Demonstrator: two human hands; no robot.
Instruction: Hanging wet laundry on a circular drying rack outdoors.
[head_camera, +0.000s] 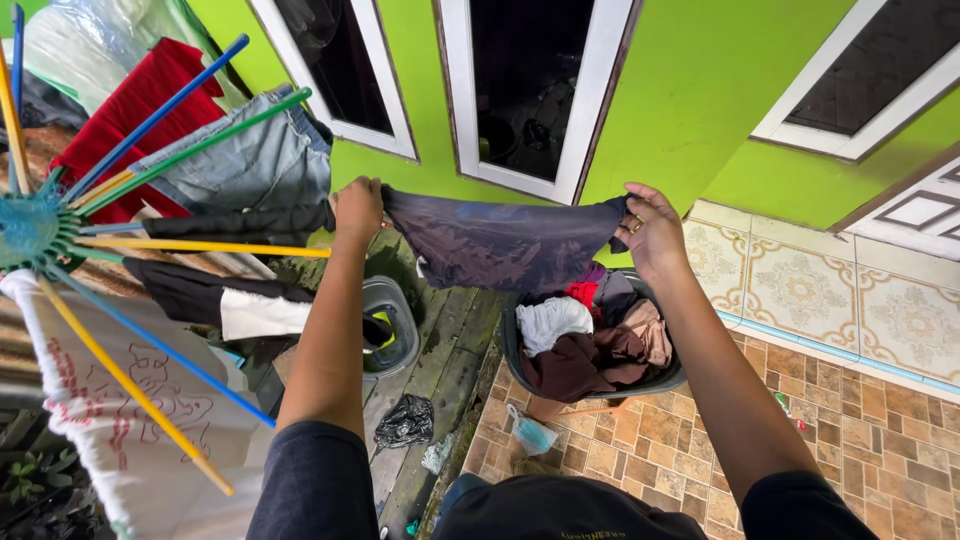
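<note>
Stretching a dark damp garment (500, 240) above the laundry basket (672, 380), left hand (357, 208) and right hand (652, 232) each pinched 1 edge shut; judged mid-hanging; draping needs a free rack rod (200, 246) left of the basket.

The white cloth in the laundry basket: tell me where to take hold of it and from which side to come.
Grip the white cloth at its bunched top, coming from straight above. It lies uppermost on the left of the pile in the basket, crumpled into raised folds. The left hand and right hand both hold the dark garment stretched above it, so one would probably need to let go first.
</note>
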